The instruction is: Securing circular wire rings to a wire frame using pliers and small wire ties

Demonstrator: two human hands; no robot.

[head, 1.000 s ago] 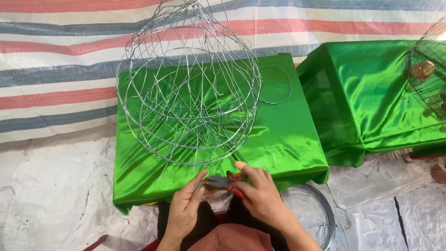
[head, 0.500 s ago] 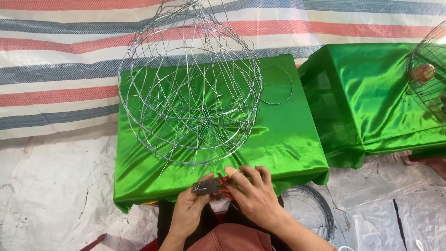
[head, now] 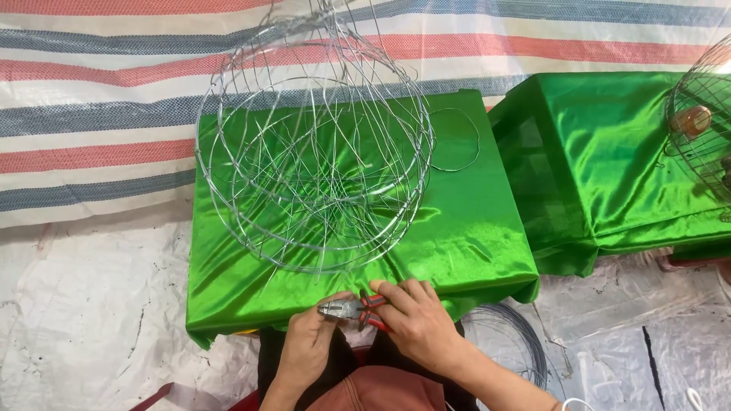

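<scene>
1. Two hands meet at the near edge of the counter (head: 472, 251), which is draped in green satin cloth. Left hand (head: 308, 346) is closed around the nose end of the pliers (head: 358, 310); right hand (head: 419, 320) is closed on their red handles. Whether a piece of wire sits in the pliers' nose I cannot tell.
2. Pliers, judged: steel, rigid, moderately heavy for their size; the red grips give the sure hold, the bare metal nose is slicker.
3. Wire frame (head: 316, 160) stands on the counter just beyond the hands, apart from them. Judged: light, springy, easily bent out of round; loose wire ends could prick. Best taken at the thicker hoops, not the thin crossing strands.
4. Small wire ring (head: 454, 138) lies flat on the cloth, right of the frame.
5. Wire coil (head: 518, 350) lies on the floor by the right forearm.
6. Second green counter (head: 609, 152) at far right carries another wire cage (head: 704, 114).
7. Against half a second ago: both hands sit slightly higher, nearer the counter edge; the frame has not moved.
</scene>
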